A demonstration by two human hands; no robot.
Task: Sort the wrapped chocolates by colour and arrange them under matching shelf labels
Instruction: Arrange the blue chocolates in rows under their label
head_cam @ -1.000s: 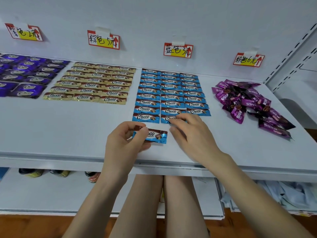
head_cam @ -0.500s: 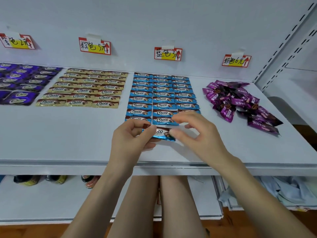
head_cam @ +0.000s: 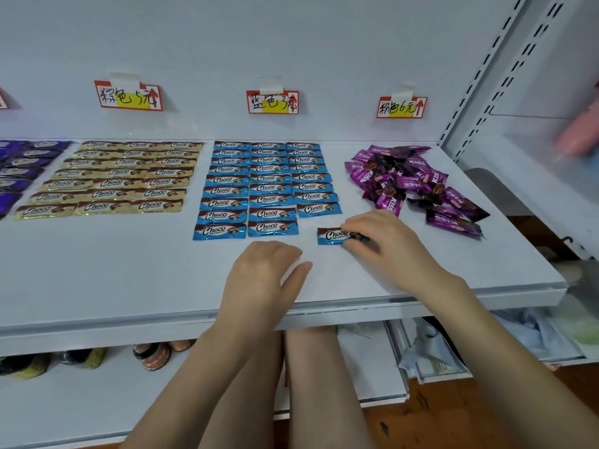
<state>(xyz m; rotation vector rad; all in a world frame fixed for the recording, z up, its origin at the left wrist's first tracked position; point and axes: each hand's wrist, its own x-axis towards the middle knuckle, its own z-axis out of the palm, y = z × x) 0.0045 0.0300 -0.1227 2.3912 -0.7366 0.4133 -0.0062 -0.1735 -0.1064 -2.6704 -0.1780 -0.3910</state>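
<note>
A blue Choco chocolate (head_cam: 330,236) lies on the white shelf (head_cam: 97,270), just below the right column of the blue chocolate grid (head_cam: 265,186). My right hand (head_cam: 385,244) pinches its right end with thumb and fingertips. My left hand (head_cam: 262,277) rests on the shelf to the left of it, fingers loosely curled, holding nothing. The grid sits under the blue label (head_cam: 272,102). Gold chocolates (head_cam: 110,179) lie in rows under their label (head_cam: 128,96). A loose heap of pink chocolates (head_cam: 411,186) lies under the pink label (head_cam: 402,107).
Purple chocolates (head_cam: 19,170) are at the far left edge. A slotted upright (head_cam: 479,69) bounds the shelf at the right. Below are a lower shelf with shoes (head_cam: 152,354) and crumpled bags (head_cam: 428,348). My legs show under the shelf.
The blue chocolate has passed from both hands to my right hand alone and moved right, under the grid's right column. My left hand has let go and settled on the shelf.
</note>
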